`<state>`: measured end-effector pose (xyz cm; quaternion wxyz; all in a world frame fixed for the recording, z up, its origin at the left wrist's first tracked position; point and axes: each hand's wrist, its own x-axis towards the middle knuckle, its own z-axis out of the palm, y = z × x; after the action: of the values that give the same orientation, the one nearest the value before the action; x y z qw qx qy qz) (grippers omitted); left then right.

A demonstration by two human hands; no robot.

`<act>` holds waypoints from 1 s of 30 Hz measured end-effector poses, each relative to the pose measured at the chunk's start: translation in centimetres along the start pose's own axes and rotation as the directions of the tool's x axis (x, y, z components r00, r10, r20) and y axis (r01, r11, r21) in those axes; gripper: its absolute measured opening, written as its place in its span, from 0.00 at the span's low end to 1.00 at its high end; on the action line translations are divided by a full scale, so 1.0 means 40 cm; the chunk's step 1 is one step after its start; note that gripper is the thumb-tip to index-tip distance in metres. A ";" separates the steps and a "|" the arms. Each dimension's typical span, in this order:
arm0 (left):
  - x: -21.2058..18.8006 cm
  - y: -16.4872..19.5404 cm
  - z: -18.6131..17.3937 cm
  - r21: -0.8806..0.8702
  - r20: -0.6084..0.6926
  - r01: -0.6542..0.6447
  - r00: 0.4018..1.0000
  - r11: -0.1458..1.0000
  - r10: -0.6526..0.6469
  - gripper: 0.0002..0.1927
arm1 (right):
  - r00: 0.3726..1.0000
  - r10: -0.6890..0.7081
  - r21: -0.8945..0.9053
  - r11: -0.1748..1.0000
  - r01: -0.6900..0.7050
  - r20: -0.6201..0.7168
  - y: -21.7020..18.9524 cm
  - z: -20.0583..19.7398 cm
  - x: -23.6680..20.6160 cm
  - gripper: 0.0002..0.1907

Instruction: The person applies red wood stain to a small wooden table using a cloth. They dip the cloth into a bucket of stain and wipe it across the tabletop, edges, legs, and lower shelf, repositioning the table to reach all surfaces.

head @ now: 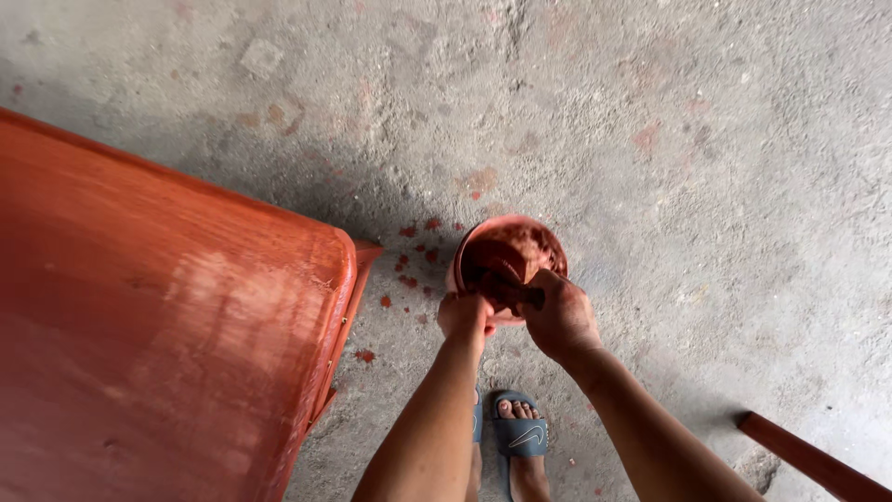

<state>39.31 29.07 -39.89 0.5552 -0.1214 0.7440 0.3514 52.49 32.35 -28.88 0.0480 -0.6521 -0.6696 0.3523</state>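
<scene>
A round bowl (478, 240) smeared with red-brown stain sits low on the concrete floor. My left hand (463, 316) grips its near rim. My right hand (560, 318) is closed on a stain-soaked rag (509, 290) that dips into the bowl's dark paste. Both hands are coated with the red-brown colour.
A large reddish-orange stained wooden tabletop (158, 325) fills the left side, its corner close to the bowl. Red drips (409, 265) spot the floor beside the bowl. My foot in a blue slide sandal (520, 435) stands below. A red wooden piece (808, 457) lies at the lower right.
</scene>
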 end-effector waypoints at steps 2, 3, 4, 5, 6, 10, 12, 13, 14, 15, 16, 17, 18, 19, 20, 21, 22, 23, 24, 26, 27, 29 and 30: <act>-0.047 -0.009 -0.037 0.071 -0.042 0.007 0.999 0.997 -0.004 0.21 | 0.999 0.012 -0.059 0.998 -0.010 0.035 -0.020 -0.025 -0.018 0.11; -0.064 -0.007 -0.059 0.090 -0.042 0.004 0.999 0.996 0.000 0.18 | 0.999 0.014 -0.087 0.996 -0.010 0.051 -0.037 -0.035 -0.024 0.12; -0.088 -0.013 -0.088 0.100 -0.045 -0.005 0.999 0.995 0.010 0.23 | 0.993 0.014 -0.130 0.992 0.001 0.115 -0.058 -0.044 -0.035 0.12; -0.110 -0.017 -0.115 0.107 -0.041 -0.019 0.999 0.994 0.024 0.29 | 0.985 0.016 -0.176 0.984 0.015 0.171 -0.081 -0.054 -0.044 0.12; -0.126 -0.013 -0.138 0.197 -0.049 -0.005 0.999 0.980 0.015 0.21 | 0.974 0.014 -0.222 0.974 0.037 0.226 -0.107 -0.063 -0.050 0.12; -0.201 -0.008 -0.246 0.332 -0.089 -0.012 0.995 0.943 0.045 0.12 | 0.897 0.117 -0.218 0.976 -0.024 0.426 -0.229 -0.092 -0.107 0.16; -0.248 -0.012 -0.289 0.333 -0.060 -0.013 0.998 0.943 0.035 0.12 | 0.867 0.011 -0.335 0.925 0.181 0.498 -0.282 -0.117 -0.142 0.20; -0.261 0.004 -0.302 0.333 -0.043 -0.026 0.998 0.942 0.042 0.12 | 0.856 -0.003 -0.330 0.922 0.203 0.518 -0.306 -0.135 -0.147 0.18; -0.273 0.027 -0.313 0.394 0.002 -0.059 0.998 0.917 0.063 0.10 | 0.839 -0.023 -0.322 0.917 0.234 0.544 -0.332 -0.150 -0.155 0.16; -0.289 0.046 -0.322 0.451 0.041 -0.085 0.996 0.889 0.074 0.09 | 0.816 -0.039 -0.314 0.911 0.267 0.577 -0.355 -0.161 -0.168 0.15; -0.314 0.056 -0.342 0.510 0.078 -0.107 0.994 0.854 0.078 0.09 | 0.802 -0.092 -0.316 0.887 0.335 0.591 -0.378 -0.171 -0.178 0.15; -0.341 0.066 -0.360 0.475 0.049 -0.115 0.993 0.872 0.105 0.09 | 0.781 -0.143 -0.314 0.861 0.401 0.608 -0.398 -0.181 -0.185 0.15; -0.366 0.084 -0.364 0.441 0.021 -0.129 0.991 0.888 0.134 0.09 | 0.760 -0.193 -0.311 0.829 0.464 0.621 -0.417 -0.193 -0.187 0.16; -0.387 0.118 -0.361 0.485 0.037 -0.113 0.993 0.867 0.109 0.08 | 0.755 -0.199 -0.340 0.801 0.493 0.624 -0.440 -0.203 -0.183 0.16; -0.419 0.137 -0.367 0.526 0.047 -0.087 0.996 0.846 0.073 0.07 | 0.746 -0.201 -0.368 0.771 0.521 0.635 -0.458 -0.211 -0.188 0.17; -0.462 0.139 -0.376 0.491 0.033 -0.093 0.996 0.866 0.088 0.07 | 0.739 -0.200 -0.398 0.738 0.545 0.643 -0.475 -0.222 -0.193 0.17; -0.498 0.159 -0.372 0.455 0.027 -0.115 0.993 0.883 0.115 0.08 | 0.713 -0.231 -0.418 0.675 0.607 0.662 -0.495 -0.239 -0.183 0.18; -0.532 0.185 -0.370 0.417 0.019 -0.140 0.989 0.898 0.145 0.09 | 0.685 -0.261 -0.436 0.607 0.665 0.680 -0.519 -0.258 -0.175 0.19; -0.575 0.190 -0.377 0.417 0.030 -0.153 0.987 0.896 0.155 0.08 | 0.645 -0.276 -0.443 0.535 0.719 0.713 -0.532 -0.274 -0.189 0.21; -0.653 0.211 -0.386 0.422 0.056 -0.176 0.984 0.890 0.168 0.07 | 0.628 -0.298 -0.462 0.470 0.752 0.719 -0.567 -0.320 -0.203 0.23; -0.684 0.237 -0.387 0.424 0.072 -0.196 0.980 0.884 0.183 0.06 | 0.624 -0.314 -0.475 0.435 0.765 0.716 -0.589 -0.347 -0.205 0.24; -0.745 0.294 -0.392 0.421 0.098 -0.240 0.971 0.875 0.219 0.06 | 0.647 -0.293 -0.479 0.477 0.737 0.704 -0.631 -0.409 -0.214 0.21; -0.778 0.315 -0.396 0.424 0.104 -0.251 0.968 0.870 0.229 0.06 | 0.660 -0.279 -0.482 0.499 0.720 0.697 -0.647 -0.438 -0.225 0.20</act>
<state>31.38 21.24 -4.46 0.5387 0.1074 0.7985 0.2463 41.24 33.90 1.60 -0.2984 -0.2522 -0.9008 0.1896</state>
